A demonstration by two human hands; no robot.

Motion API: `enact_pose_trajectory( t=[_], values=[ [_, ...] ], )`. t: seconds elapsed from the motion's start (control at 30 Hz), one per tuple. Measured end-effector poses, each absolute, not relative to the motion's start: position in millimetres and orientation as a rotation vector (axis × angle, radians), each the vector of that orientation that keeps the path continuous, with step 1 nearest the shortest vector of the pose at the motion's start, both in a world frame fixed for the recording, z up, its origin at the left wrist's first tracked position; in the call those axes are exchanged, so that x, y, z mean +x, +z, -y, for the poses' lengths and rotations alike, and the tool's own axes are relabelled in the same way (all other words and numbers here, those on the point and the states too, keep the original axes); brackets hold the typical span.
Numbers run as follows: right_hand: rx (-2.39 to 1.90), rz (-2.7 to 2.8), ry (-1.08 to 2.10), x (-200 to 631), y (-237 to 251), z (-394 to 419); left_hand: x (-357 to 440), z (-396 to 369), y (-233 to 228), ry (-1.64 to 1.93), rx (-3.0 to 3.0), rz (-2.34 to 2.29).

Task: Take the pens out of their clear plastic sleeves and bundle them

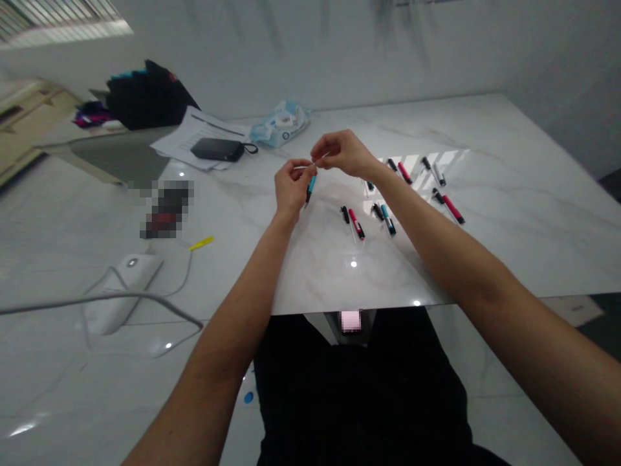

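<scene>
fingertips of the left hand (pixel 297 188) are closed around the upper end of a blue-and-black pen barrel (pixel 311 186), which slants down from them with its dark end toward the near side of the table (pixel 320 272). just to the right and a little farther off, the right hand (pixel 345 154) pinches a thin pale piece (pixel 315 163) between thumb and finger; its tip meets the left fingertips, and whether it sits inside the barrel is too small to tell. both hands are above the middle of the white marbled top, toward its far side.

to the right of the left hand lie pen parts in small groups. nearest are a black cap (pixel 345 214) beside a red barrel (pixel 356 224) with a slim white refill (pixel 353 232), then a second blue barrel (pixel 388 220) with its dark cap (pixel 377 211). a small dark piece (pixel 370 185) shows beside the right forearm. beyond that forearm, to the right, are two more red barrels (pixel 453 210) and a grey-white barrel (pixel 439 173), each close to a black cap.

at the far left, a pale blue packet (pixel 279 124) lies near printed sheets (pixel 187 133) with a flat black device (pixel 217 149) on them; nearer, a yellow tag (pixel 202 243) and a white block (pixel 129 285) with grey cable.
</scene>
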State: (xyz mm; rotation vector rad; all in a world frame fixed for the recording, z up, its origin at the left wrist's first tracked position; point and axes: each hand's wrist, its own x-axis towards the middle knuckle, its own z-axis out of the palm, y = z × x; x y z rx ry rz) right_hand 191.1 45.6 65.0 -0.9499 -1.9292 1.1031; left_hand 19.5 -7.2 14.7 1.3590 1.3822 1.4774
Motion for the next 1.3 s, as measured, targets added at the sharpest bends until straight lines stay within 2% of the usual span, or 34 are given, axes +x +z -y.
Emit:
enact_pose_trajectory(
  t=[0.27, 0.43, 0.93, 1.3],
  values=[
    [-0.721, 1.753, 1.260, 189.8, 43.8, -62.5, 10.3, -4.4, 2.0, 1.580, 1.445, -1.264],
    [-0.734, 1.734, 1.290, 191.6, 43.2, -63.8, 8.2, -8.5, -1.4, 1.629, 1.495, -1.236],
    [-0.796, 1.954, 1.034, 194.0, 61.5, -54.2, 7.2, -10.3, -4.1, 1.670, 1.519, -1.230],
    [-0.817, 1.901, 1.073, 192.5, 61.7, -49.4, 9.5, -7.0, -0.1, 1.671, 1.610, -1.238]
  ],
)
